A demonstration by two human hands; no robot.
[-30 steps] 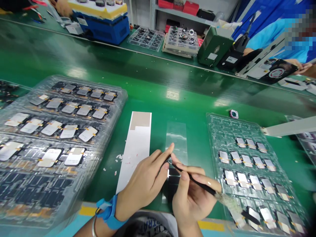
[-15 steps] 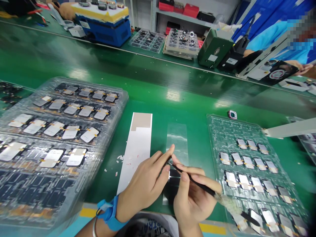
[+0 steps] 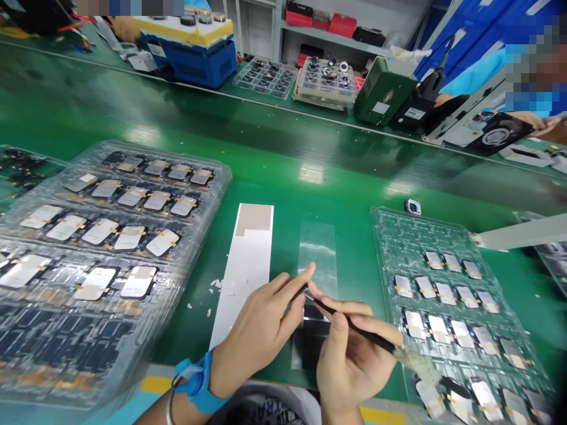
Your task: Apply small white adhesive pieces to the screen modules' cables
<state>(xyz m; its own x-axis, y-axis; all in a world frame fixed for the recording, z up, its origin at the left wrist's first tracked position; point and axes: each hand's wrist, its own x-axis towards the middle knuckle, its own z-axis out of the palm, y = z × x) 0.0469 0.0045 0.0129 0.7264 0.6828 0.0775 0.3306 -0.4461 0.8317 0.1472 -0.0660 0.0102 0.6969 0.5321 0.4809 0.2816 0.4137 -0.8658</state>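
**Left hand** [image 3: 261, 333]: at 6 o'clock, left of centre. Index finger and thumb pinch a small dark piece [image 3: 302, 292], too small to identify; the other fingers curl together beneath. Worn at the wrist: blue wrist strap [image 3: 197, 383] and thin metal bangle [image 3: 169, 414].

**Right hand** [image 3: 352, 369]: at 6 o'clock, right of centre. Thumb and fingers press together around the shaft of black tweezers [image 3: 358, 327], whose tip touches the small dark piece. The tail end of the tweezers is wrapped in something pale and blurred.

**Under the hands:** on a green bench mat [image 3: 354, 203], a white backing strip [image 3: 245, 265] with a tan patch [image 3: 253, 218], scattered with white scraps at its left edge; beside it, a clear film strip [image 3: 318, 260] meeting a dark glossy strip [image 3: 310, 345].

**Containers:** at 9 o'clock, a stacked clear blister tray [image 3: 212, 177] holds rows of black-framed flat modules [image 3: 137, 282] with pale faces and yellow tape tabs. At 3 o'clock, a second clear blister tray [image 3: 401, 236] holds matching modules [image 3: 415, 323] in rows.

**Far bench, 12 to 1 o'clock:** blue-and-yellow machine [image 3: 188, 53], green instrument case [image 3: 384, 90]. At 2 o'clock, a co-worker's blue sleeve [image 3: 478, 74].
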